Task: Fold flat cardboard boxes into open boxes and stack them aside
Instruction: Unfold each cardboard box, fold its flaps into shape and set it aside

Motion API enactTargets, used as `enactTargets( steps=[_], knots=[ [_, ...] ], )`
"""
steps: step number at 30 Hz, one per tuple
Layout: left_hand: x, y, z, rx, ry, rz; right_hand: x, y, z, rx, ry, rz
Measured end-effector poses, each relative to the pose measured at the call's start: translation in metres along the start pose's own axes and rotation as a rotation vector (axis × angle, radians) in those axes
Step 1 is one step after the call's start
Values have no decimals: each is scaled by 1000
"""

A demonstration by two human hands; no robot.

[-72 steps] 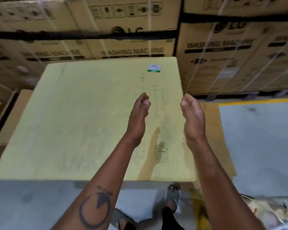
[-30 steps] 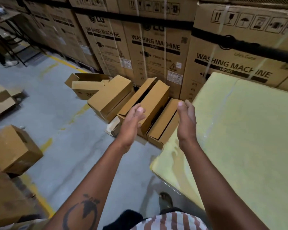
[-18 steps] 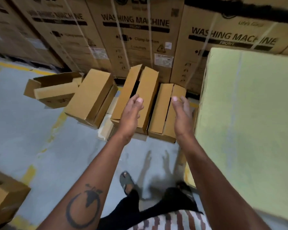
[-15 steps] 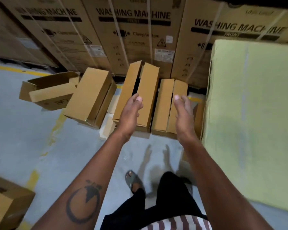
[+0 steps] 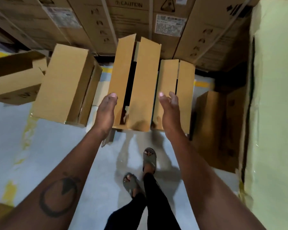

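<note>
Hands reach forward, palms facing each other: the left hand (image 5: 106, 113) and the right hand (image 5: 169, 110) are both loosely spread with relaxed fingers and hold nothing. Between them, at 12 o'clock, stands the middle folded box (image 5: 136, 83), its two top flaps parted by a dark slit; whether either hand touches its sides cannot be told, since the palms are turned away from view. Just beside it at 1 o'clock sits a lower folded box (image 5: 178, 92), partly covered by the right hand. At 10 o'clock lies a closed brown box (image 5: 63, 82), and at 9 o'clock another carton (image 5: 15, 77) is cut off by the edge. Behind them rise large printed cartons (image 5: 131, 15), their text mostly cropped, only "CAUTION" readable. A pale green slab (image 5: 276, 105) fills 3 o'clock, cut off. Two sandalled feet (image 5: 140, 171) stand on the grey floor (image 5: 48, 155) at 6 o'clock
</note>
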State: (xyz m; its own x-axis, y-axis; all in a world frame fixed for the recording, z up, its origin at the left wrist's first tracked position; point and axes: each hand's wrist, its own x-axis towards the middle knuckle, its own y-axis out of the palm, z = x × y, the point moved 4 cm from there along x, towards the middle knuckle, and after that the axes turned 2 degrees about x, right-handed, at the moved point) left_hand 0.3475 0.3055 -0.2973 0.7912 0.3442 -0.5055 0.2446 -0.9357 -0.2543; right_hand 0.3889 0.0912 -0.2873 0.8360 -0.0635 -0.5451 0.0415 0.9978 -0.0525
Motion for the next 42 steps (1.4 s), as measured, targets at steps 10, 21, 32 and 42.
enactTargets(
  steps=[10,21,32,42],
  knots=[
    [182,-9,129,274,-212,-140,157,43,-139,-255,182,-36],
    [243,0,170,510,-259,-167,210,73,-203,-414,261,-128],
    [121,-2,36,587,-131,-235,79,16,-76,-644,98,-348],
    [-65,-29,-131,580,72,-249,-103,-56,94,-604,-109,-440]
  ],
)
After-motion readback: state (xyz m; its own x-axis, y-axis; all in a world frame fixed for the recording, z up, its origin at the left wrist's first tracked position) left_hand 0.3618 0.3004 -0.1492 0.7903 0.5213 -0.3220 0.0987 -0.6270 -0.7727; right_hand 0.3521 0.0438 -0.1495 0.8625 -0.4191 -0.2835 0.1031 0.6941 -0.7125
